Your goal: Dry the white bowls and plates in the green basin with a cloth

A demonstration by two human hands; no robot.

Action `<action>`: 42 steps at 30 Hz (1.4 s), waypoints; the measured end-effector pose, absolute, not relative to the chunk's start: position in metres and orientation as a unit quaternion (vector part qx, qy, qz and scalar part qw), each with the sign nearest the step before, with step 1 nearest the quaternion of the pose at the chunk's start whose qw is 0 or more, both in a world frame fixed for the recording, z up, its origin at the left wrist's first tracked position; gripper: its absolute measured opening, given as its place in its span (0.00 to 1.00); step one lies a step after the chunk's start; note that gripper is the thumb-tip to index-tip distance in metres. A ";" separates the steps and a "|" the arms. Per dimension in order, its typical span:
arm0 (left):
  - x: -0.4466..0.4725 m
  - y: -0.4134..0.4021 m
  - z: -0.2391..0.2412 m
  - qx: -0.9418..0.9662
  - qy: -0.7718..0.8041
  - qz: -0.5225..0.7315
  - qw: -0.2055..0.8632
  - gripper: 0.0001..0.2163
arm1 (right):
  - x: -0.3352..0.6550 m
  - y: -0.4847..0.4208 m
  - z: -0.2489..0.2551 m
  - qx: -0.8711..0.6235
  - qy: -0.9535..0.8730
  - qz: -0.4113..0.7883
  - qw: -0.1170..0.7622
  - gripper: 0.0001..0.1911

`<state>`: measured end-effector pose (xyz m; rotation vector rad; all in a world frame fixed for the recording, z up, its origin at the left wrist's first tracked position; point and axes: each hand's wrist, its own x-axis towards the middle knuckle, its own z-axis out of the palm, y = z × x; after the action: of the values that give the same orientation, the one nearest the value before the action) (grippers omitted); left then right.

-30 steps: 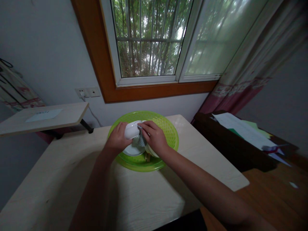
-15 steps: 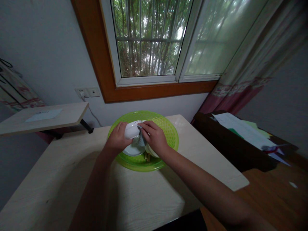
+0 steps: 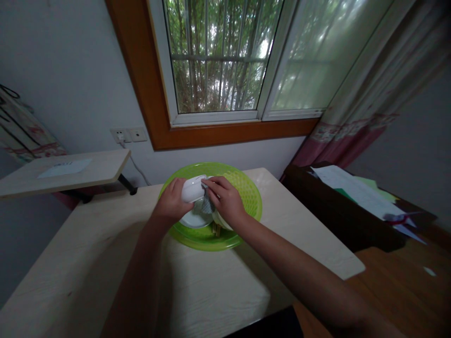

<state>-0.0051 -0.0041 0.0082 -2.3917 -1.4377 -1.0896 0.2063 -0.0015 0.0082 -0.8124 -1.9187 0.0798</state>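
A round green plastic basin (image 3: 246, 192) stands on the pale wooden table (image 3: 105, 263) under the window. Over the basin my left hand (image 3: 170, 204) is wrapped round a small white bowl (image 3: 192, 190), tipped on its side. My right hand (image 3: 227, 202) pinches a grey cloth (image 3: 206, 205) against the bowl's rim. Below them a white plate (image 3: 193, 219) lies in the basin, with another pale dish edge (image 3: 221, 222) and some wooden sticks (image 3: 215, 229) partly hidden under my right hand.
A small side table (image 3: 66, 171) with a paper on it stands at the left, by a wall socket (image 3: 128, 135). At the right a dark wooden desk (image 3: 352, 220) carries papers (image 3: 355, 190). A curtain (image 3: 352, 126) hangs beside the window.
Almost nothing differs; my hands stay over the basin, and the cloth and my right fingers shift slightly against the bowl.
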 end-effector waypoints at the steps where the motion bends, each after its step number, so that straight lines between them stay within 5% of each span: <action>1: -0.005 -0.004 0.009 -0.796 -0.480 -0.362 0.069 0.24 | 0.206 -0.001 0.008 -0.344 -0.790 0.042 0.506 0.14; 10: -0.003 -0.004 0.008 -0.816 -0.458 -0.348 0.060 0.23 | 0.206 0.000 0.011 -0.382 -0.750 0.043 0.539 0.05; 42: -0.001 -0.008 0.011 -0.800 -0.472 -0.367 0.047 0.24 | 0.209 -0.004 0.013 -0.339 -0.778 0.003 0.529 0.10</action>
<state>-0.0008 -0.0085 0.0110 -2.4416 -1.4389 -1.1198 0.2093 -0.0038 0.0126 -0.8100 -1.8571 0.0078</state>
